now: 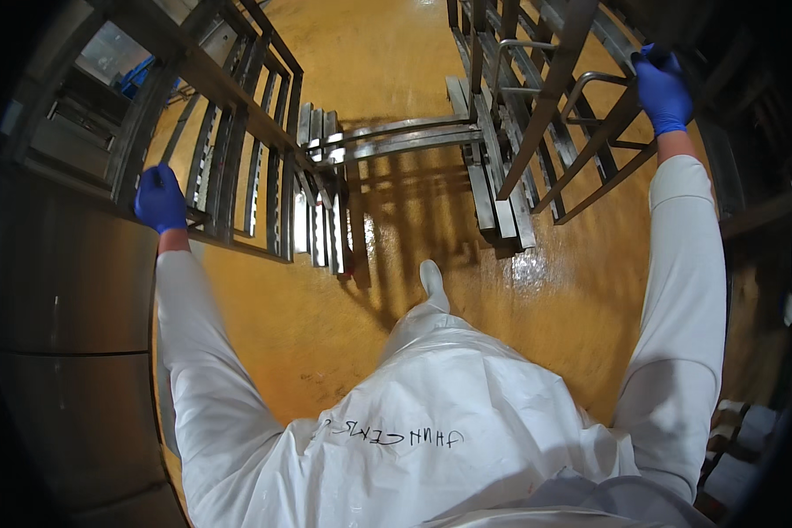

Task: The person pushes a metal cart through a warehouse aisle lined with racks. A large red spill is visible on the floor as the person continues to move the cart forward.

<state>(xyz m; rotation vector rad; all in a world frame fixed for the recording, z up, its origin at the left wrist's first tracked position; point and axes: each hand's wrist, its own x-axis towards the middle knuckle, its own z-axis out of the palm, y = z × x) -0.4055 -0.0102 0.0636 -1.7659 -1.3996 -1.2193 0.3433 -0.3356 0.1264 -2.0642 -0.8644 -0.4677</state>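
Head view, only one. Metal rack stands upright on the yellow-orange floor (299, 352), ahead of the person; hard to tell if it's 1 unit or 2 pushed tog. L side = left frame (260, 126), R side = right frame (547, 110). Long axis approx vertical: tops near camera, feet down twd the floor, so heavy foreshortening. In view, L frame's thick bar slants from upper L down twd centre; R frame's posts slant from upper R down twd centre. Low crossbars (403, 147) run L–R b/w the two sides. L base rails (319, 220) point fwd, away from person; R base rails (493, 185) angle from upper L to lower R.

L hand (160, 201), blue glove, fingers curled tight round near outer edge of L frame. R hand (663, 92), also blue glove, is farther fwd, fingers wrapped over a bar at outer side of R frame, just beside a bent-tube handle (603, 77). Arms wide apart, white sleeves (686, 264).

Below: white apron (466, 396) w/ dark handwriting; one white boot (432, 283) pokes out, toe fwd, b/w the two base rail sets but nearer the person. Far L: steel panels (70, 282), next to L sleeve.
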